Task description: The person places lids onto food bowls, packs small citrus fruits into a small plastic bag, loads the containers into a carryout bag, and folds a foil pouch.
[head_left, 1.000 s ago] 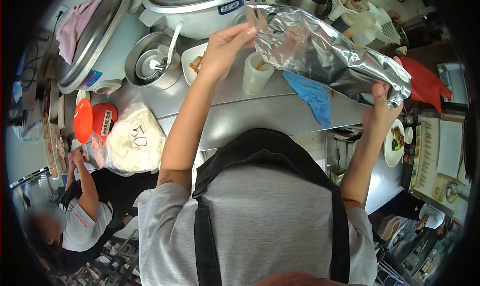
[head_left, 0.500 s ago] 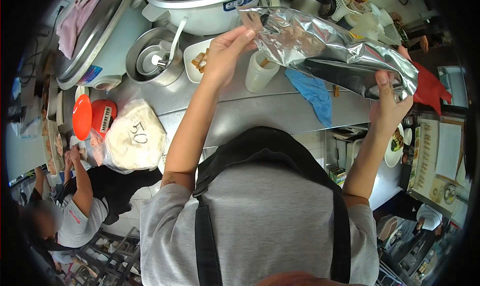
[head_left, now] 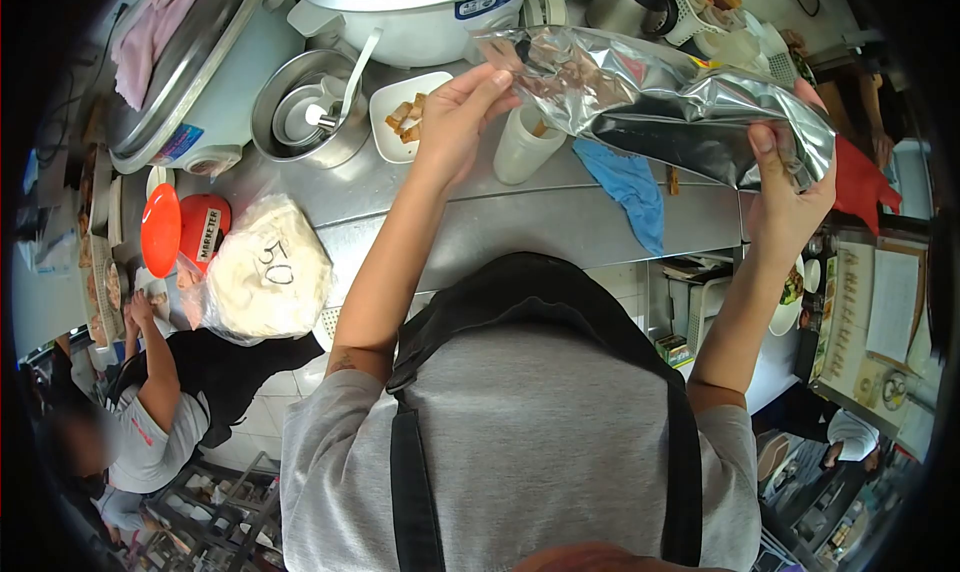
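Observation:
A long silver foil bag point(head_left: 660, 97) is stretched sideways above the steel counter. My left hand point(head_left: 462, 112) pinches its see-through left end between thumb and fingers. At the other end my right hand point(head_left: 790, 187) grips the bag, thumb on the near side and the fingers mostly hidden behind the foil. Below the bag stand a white cup point(head_left: 525, 147) with a brown stick-like thing in it, and a crumpled blue cloth point(head_left: 628, 192). Beside my left hand is a white dish point(head_left: 385, 144) with brown food pieces.
A metal pot point(head_left: 268, 122) with a ladle, a white rice cooker point(head_left: 400, 32) and another large cooker point(head_left: 245, 62) line the back. To the left lie a plastic bag marked 50 point(head_left: 270, 282) and a red scale point(head_left: 205, 227). A co-worker point(head_left: 165, 402) works at far left.
Both hands keep hold of the foil bag. My left hand and the bag's left end have dropped slightly; the foil's creases have shifted a little.

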Motion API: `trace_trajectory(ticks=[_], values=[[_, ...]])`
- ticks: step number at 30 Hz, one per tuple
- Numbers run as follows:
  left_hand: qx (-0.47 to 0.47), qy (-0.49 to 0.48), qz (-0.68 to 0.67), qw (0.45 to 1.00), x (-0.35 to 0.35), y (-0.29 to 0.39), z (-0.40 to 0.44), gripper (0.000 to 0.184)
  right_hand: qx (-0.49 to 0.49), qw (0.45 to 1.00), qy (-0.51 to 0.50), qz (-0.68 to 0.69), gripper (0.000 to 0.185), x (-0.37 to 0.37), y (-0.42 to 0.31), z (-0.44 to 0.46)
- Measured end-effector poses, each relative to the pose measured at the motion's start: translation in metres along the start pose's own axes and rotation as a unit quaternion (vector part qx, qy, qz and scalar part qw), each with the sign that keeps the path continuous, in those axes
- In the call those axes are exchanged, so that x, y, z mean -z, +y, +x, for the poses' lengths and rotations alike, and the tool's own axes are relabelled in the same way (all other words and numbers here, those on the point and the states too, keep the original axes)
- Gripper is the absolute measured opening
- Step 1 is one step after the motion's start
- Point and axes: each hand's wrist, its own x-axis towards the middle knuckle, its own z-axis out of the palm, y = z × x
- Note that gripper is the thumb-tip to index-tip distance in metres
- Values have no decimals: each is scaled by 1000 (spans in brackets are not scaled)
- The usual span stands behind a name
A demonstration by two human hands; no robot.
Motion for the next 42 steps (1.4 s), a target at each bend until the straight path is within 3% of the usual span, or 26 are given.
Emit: trace_trajectory(ticks=[15, 27, 30, 36, 42], values=[[15, 18, -4, 1000, 8, -8, -5, 20, 25, 997, -36, -65, 44, -10, -7, 9], [27, -4, -1, 1000, 13, -10, -5, 21, -5, 997, -66, -26, 48, -6, -5, 9], [19, -7, 5, 1000, 14, -10, -3, 18, 36, 993, -53, -100, 49, -3, -7, 8], [10, -17, 1, 1000, 7, -5, -2, 18, 99, 988, 1, -117, 46, -11, -9, 3], [10, 3, 3, 1000, 6, -11, -6, 28, 73, 993, -3, -90, 41, -11, -9, 4]])
